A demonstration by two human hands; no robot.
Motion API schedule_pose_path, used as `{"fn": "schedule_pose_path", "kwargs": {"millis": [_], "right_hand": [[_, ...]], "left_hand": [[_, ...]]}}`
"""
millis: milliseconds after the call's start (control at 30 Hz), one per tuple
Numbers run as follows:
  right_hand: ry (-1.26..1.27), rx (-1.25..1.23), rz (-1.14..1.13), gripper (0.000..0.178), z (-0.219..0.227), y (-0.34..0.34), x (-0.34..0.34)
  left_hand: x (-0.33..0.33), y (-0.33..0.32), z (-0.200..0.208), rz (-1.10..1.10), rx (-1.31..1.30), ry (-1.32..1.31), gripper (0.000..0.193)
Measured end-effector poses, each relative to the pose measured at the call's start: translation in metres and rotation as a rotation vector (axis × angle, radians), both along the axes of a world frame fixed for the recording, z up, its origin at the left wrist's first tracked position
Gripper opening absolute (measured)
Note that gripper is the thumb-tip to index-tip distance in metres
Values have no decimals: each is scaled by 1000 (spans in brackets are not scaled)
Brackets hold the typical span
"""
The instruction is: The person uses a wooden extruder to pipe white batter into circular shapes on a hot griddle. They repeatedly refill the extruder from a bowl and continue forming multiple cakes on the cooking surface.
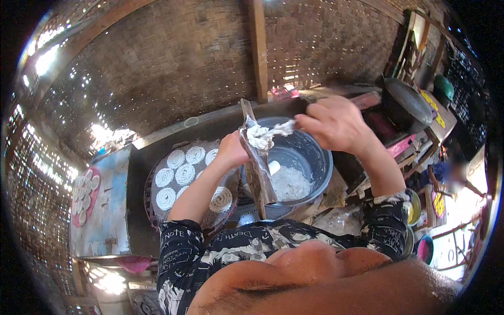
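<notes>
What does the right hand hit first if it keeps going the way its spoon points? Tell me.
Probably the lump of white dough on the press that the left hand holds; the right hand's spoon tip seems to touch it already, though depth is unclear.

Clear piping bag (256, 157) upright, mouth open; white dough (258, 137) heaped at top.

The bowl (310, 157) looks like smooth, dull grey metal, holding wet, glossy white dough (289, 184). The bag (256, 163) is thin, shiny, crinkled plastic smeared with paste. The round tray (152, 202) is woven, matt and rough. The wall (173, 58) is coarse plaited bamboo matting with wooden posts.
</notes>
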State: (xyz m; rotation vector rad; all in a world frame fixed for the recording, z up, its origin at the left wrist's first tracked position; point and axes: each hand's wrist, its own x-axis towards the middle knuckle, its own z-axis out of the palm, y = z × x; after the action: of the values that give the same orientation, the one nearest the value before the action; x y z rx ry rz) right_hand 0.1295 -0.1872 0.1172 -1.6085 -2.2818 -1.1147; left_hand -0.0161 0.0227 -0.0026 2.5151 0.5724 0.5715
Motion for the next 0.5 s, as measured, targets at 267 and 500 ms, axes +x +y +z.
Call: {"fn": "schedule_pose_path", "kwargs": {"millis": [267, 500], "right_hand": [[-45, -28, 123, 8, -44, 41, -8], [290, 153, -37, 15, -33, -11, 22]], "left_hand": [[13, -4, -1, -6, -19, 59, 57], [10, 34, -15, -155, -423, -133, 48]]}}
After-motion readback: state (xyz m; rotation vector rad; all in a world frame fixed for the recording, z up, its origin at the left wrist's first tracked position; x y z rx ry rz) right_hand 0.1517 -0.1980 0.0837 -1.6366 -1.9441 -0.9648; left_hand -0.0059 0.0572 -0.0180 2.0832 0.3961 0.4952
